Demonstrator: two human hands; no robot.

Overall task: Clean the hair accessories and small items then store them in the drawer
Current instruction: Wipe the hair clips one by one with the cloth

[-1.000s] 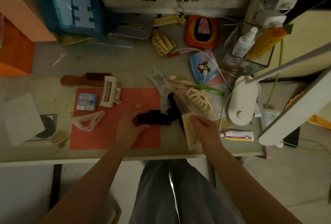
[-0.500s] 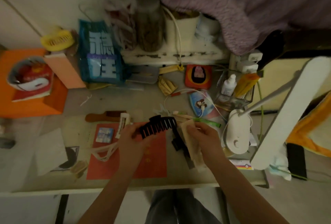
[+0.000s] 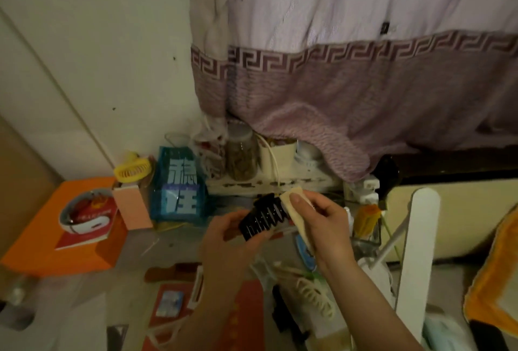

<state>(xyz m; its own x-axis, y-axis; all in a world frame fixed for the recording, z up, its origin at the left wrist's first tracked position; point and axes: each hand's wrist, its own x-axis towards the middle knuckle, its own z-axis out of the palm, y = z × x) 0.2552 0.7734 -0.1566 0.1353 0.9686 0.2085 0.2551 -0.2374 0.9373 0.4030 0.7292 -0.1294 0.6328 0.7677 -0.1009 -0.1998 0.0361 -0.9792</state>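
The left hand [image 3: 224, 234] is gripping the black claw clip [image 3: 262, 220] in the air, just in front of the blue bag [image 3: 179, 186] on the desk [image 3: 84, 289]. The right hand [image 3: 322, 220] is pinching a cream wipe [image 3: 294, 207] against its teeth. Wiping along each tooth, with the clip held steady, should work best. The bag is showing large pale Chinese characters; I cannot read them surely.

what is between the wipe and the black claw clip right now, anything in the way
Nothing visible. The left hand grips the black claw clip raised above the desk, and the right hand presses the cream wipe straight against the clip's upper end. No drawer shows in this view.
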